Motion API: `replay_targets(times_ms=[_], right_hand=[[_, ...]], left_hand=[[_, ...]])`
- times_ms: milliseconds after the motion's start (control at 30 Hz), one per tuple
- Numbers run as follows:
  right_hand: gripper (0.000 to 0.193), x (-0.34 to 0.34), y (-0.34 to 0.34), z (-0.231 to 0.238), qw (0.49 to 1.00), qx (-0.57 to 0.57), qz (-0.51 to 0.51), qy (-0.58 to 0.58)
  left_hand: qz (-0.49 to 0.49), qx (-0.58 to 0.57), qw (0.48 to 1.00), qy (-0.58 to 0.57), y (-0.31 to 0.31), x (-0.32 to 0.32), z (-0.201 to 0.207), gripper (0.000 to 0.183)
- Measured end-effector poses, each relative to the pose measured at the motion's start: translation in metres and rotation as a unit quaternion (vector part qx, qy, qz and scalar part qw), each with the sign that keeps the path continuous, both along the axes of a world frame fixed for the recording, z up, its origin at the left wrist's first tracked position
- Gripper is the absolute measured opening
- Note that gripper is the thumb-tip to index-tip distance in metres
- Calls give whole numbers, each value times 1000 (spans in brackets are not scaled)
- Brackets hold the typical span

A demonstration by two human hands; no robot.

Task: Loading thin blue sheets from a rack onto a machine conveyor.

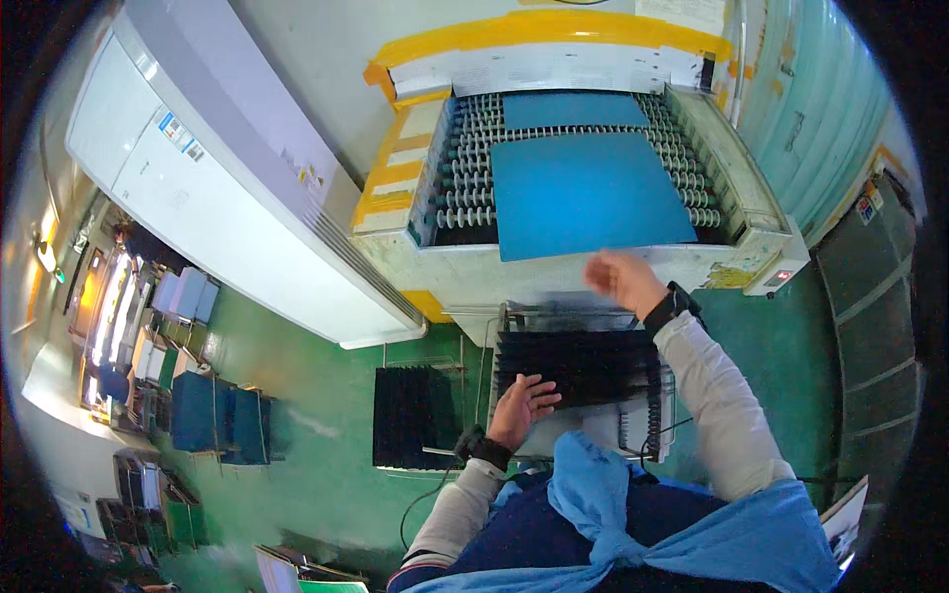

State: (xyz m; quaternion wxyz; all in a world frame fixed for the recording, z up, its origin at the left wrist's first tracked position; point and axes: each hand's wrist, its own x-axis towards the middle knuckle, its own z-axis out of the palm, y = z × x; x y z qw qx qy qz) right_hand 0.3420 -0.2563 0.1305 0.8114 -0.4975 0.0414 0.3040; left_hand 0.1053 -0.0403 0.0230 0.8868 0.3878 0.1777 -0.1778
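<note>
A flat blue panel (591, 193) lies on the roller bed of a conveyor machine, its near edge sticking out past the machine's front. Behind it, farther in on the rollers, is a second blue panel (571, 111). My right hand (625, 280) is just below the near panel's front edge, fingers loosely bent and slightly blurred, holding nothing that I can see. Lower and to the left, my left hand (524, 410) has its fingers apart and holds nothing. It hovers over a wire rack (664, 435) filled with upright dark sheets (583, 361).
White toothed rollers (465, 173) run across the machine (781, 242). A tall white cabinet-like unit (227, 188) stands at left. Another rack of dark sheets (410, 415) is on the green floor. Dark panelling (875, 316) lines the right side. A cable (410, 509) hangs by my left wrist.
</note>
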Motion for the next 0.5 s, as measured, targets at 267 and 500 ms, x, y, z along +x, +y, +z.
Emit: replay_targets(times_ms=[267,500], right_hand=[[15,-11,39,8,728,-461,23,-507],[52,55,17,15,540,-631,-71,-552]], left_hand=[[28,69,997,2,-8,-3,3,58],[39,88,995,16,-11,-1,1,53]])
